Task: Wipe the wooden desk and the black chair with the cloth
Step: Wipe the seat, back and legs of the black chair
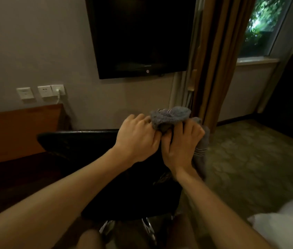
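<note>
Both of my hands hold a bunched grey-blue cloth [170, 115] above the right end of the black chair's [81, 146] backrest. My left hand [138, 139] grips the cloth's left side with curled fingers. My right hand [181, 144] grips its right side, and a tail of the cloth hangs down past that wrist. The chair stands in front of me with its chrome base low in the frame. The wooden desk [12, 168] lies to the left, dark on top, with a lighter wooden back panel against the wall.
A black television [140, 35] hangs on the wall above the chair. Wall sockets [43, 91] with a plugged cable sit over the desk. Brown curtains [214, 60] and a window are at the right, carpet below. White bedding [289, 223] shows at bottom right.
</note>
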Demonstrator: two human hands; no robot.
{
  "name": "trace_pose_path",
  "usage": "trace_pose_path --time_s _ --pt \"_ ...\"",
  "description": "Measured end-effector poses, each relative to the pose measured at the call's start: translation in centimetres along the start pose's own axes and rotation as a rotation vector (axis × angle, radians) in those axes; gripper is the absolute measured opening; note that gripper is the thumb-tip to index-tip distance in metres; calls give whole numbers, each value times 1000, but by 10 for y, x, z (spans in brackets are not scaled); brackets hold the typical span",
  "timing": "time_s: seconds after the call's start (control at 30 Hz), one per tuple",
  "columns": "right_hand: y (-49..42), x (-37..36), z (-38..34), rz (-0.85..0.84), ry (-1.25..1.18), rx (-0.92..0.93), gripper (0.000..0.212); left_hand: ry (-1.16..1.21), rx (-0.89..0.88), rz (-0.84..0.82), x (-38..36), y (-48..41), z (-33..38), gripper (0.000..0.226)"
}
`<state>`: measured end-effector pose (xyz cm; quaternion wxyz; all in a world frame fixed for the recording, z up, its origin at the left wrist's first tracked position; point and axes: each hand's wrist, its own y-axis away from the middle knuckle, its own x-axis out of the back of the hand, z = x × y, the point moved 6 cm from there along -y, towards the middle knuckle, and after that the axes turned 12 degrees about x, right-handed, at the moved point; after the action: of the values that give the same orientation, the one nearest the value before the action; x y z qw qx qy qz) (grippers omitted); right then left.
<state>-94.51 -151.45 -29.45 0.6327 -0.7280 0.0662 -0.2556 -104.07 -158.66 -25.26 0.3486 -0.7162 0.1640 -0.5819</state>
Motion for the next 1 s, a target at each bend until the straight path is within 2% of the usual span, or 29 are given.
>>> trace_pose_path --time_s 0.17,0.27,0.33,0.43,0.6,0.67,0.87,1.0 --pt "9 10 10 -214 -12 10 33 -66 38 -155 -3 -1 12 46" --pt "15 9 13 -194 41 71 36 -122 63 -86 -6 9 14 46" --pt "13 7 12 -123 74 90 33 -152 90 -10 -4 10 14 48" --pt "18 7 6 -67 93 72 36 -218 146 2 -7 25 15 41" --pt "26 9 3 -210 19 48 49 -179 139 -75 -6 39 12 38" --pt "22 12 5 -180 13 75 48 -117 123 -117 2 32 5 36" --pt "35 3 -6 -51 -1 45 45 -117 180 -19 16 50 -43 35" --pt "35 -7 -36 -49 -38 150 52 -160 276 -2 29 70 -96 46"
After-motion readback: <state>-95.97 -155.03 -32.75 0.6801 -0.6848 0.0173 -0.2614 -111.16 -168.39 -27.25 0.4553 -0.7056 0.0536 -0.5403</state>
